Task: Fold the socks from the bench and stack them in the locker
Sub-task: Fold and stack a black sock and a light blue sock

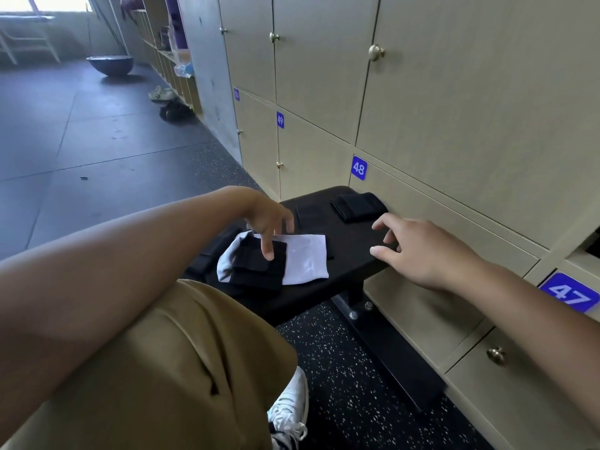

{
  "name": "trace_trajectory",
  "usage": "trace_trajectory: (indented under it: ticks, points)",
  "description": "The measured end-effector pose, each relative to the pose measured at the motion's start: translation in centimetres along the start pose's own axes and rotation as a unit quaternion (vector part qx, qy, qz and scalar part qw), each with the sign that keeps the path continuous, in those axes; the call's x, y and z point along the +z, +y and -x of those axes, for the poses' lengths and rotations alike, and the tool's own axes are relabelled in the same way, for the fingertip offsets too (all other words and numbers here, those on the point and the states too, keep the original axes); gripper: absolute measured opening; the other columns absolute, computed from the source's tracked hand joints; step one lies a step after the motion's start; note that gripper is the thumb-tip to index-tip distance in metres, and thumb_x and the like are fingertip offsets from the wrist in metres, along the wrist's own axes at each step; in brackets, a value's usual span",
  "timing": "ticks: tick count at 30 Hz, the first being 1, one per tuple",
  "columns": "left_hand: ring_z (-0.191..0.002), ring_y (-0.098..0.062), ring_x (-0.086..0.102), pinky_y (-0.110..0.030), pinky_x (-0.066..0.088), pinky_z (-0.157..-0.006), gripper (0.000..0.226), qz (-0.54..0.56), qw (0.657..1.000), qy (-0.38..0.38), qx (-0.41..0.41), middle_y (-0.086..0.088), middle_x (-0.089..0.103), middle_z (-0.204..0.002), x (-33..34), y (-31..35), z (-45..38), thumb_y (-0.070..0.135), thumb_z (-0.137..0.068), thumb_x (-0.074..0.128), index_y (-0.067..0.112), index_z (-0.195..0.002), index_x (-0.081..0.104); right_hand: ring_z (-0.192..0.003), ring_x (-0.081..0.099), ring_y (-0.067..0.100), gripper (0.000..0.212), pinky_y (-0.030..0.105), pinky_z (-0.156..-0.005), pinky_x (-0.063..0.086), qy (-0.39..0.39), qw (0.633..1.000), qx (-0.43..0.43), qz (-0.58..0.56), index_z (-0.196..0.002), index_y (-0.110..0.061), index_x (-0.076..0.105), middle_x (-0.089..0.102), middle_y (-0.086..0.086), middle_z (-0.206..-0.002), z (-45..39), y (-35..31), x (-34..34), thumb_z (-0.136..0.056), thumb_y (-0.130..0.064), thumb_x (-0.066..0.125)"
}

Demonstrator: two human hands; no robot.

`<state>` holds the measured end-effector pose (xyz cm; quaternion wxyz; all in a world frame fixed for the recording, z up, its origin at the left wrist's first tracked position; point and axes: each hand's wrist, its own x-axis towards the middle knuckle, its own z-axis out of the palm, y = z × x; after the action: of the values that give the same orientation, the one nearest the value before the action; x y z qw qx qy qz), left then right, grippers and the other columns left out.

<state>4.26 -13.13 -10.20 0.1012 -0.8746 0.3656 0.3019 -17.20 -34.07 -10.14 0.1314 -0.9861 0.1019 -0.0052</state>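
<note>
left hand [269, 222]: fingers loosely apart, one fingertip down on black sock [259, 266], no grip.
black sock: on white sock [306, 259], mid table [350, 254].
folded pair [357, 206]: far table end.
right hand [425, 251]: fingers spread, empty, hovering at table edge.
next: pin with left, fold with right, align edges.

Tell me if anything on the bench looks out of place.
A folded black sock lies on top of the white sock, overlapping it. The left hand touches the black one. Another black sock sits apart by the lockers.
</note>
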Motion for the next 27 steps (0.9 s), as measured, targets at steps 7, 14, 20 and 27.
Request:
trace_trajectory:
  ticks: [7,14,20,27]
  points:
    - [-0.110,-0.033,0.068,-0.048,0.054,-0.101,0.051,-0.029,0.999,-0.017,0.011,-0.009,0.073,-0.116,0.0,0.1,0.5,0.035,-0.078,0.087,0.012,-0.119,0.068,-0.092,0.058,0.015,0.038,0.036,-0.088,0.050,-0.004,1.000,-0.002,-0.004,-0.131,-0.032,0.051,0.059,-0.011,-0.108,-0.5,-0.3,0.4,-0.097,-0.048,0.058]
    - [-0.107,-0.028,0.069,-0.044,0.052,-0.102,0.043,0.038,0.998,0.035,0.035,-0.003,0.075,-0.113,-1.7,0.0,2.5,0.035,-0.083,0.084,0.018,-0.119,0.069,-0.094,0.060,0.014,0.035,0.038,-0.089,0.052,0.016,0.999,-0.005,-0.043,-0.128,-0.030,0.055,0.062,-0.012,-0.103,-0.4,-0.4,-0.1,-0.097,-0.046,0.060]
    - [-0.098,-0.019,0.072,-0.034,0.056,-0.092,0.037,0.145,0.972,0.152,0.102,0.001,0.077,-0.105,-3.7,1.1,4.5,0.029,-0.084,0.083,0.011,-0.113,0.069,-0.085,0.063,0.007,0.028,0.023,-0.077,0.048,0.060,0.980,-0.012,-0.189,-0.120,-0.030,0.061,0.067,-0.013,-0.097,0.0,-1.2,-0.5,-0.094,-0.039,0.066]
    - [-0.104,-0.008,0.072,-0.024,0.054,-0.093,0.030,0.316,0.905,0.208,0.194,0.008,0.078,-0.110,-4.5,3.3,6.4,0.019,-0.088,0.080,0.015,-0.116,0.070,-0.077,0.066,0.004,0.023,0.021,-0.076,0.047,0.067,0.931,-0.015,-0.359,-0.114,-0.030,0.064,0.071,-0.010,-0.095,0.6,-2.3,-0.6,-0.092,-0.035,0.070]
